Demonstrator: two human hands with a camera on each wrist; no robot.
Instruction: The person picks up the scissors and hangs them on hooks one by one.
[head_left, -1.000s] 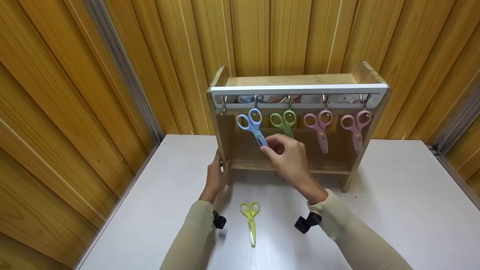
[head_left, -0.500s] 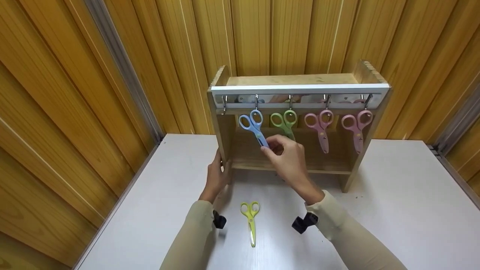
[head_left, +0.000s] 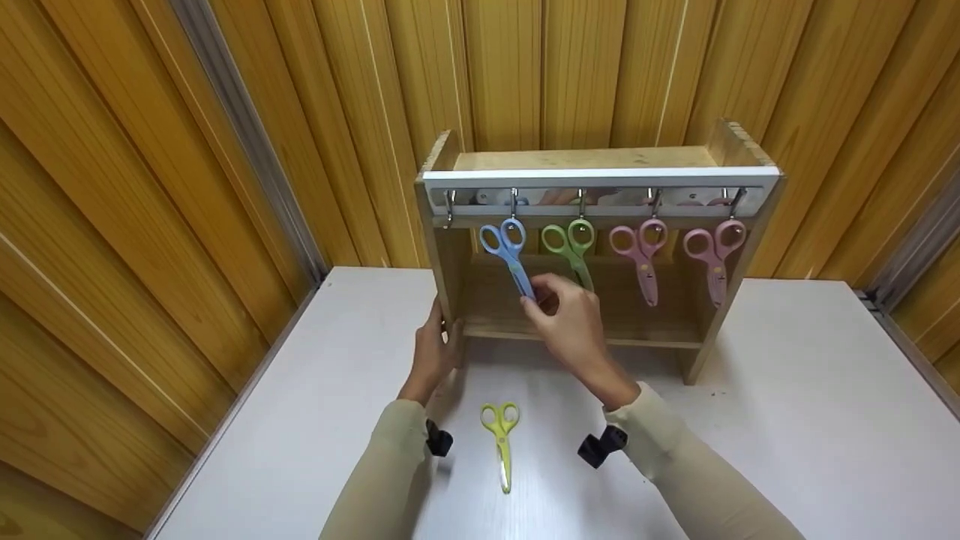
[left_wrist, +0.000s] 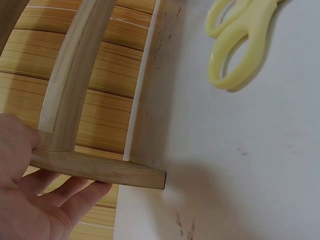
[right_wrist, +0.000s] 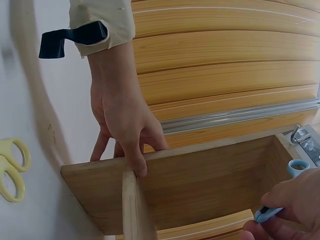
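Note:
My right hand (head_left: 570, 322) pinches the blade end of a pair of light blue scissors (head_left: 512, 251) between thumb and fingers. One finger loop of these scissors is at the second hook from the left, and the blades tilt down to the right. My left hand (head_left: 431, 356) grips the left side panel of a wooden rack (head_left: 589, 345). In the right wrist view, the left thumb lies inside the panel and the fingers outside. Green scissors (head_left: 574, 251) and two pairs of pink scissors, the nearer (head_left: 643, 259) and the farther right (head_left: 715, 259), hang from the other hooks.
The leftmost hook (head_left: 449, 210) on the metal rail (head_left: 540, 180) holds nothing. Yellow-green scissors (head_left: 501, 446) lie on the white table (head_left: 360, 337) between my forearms. Wood-patterned walls (head_left: 577, 75) stand behind the rack and at the left.
My right hand has shifted slightly left and down, and the blue scissors have swung a little to a steeper angle at the hook. The left hand has stayed in place.

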